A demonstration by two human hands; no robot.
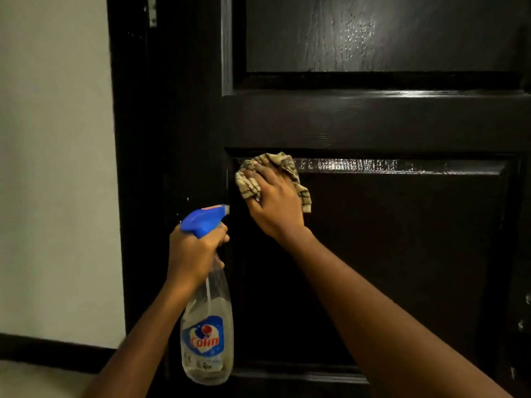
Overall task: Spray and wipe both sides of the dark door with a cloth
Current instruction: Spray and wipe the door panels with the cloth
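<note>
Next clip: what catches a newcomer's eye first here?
The right hand holds a checked cloth against the dark door, at the upper left corner of its lower panel. Just left of it, the left hand grips a clear spray bottle with a blue trigger head.

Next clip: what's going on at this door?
A person is cleaning a dark panelled door. The right hand holds a bunched checked cloth and presses it against the top left corner of the lower panel. The left hand grips the neck of a clear spray bottle with a blue trigger head, held upright close to the door. The upper panel shows what look like spray droplets.
</note>
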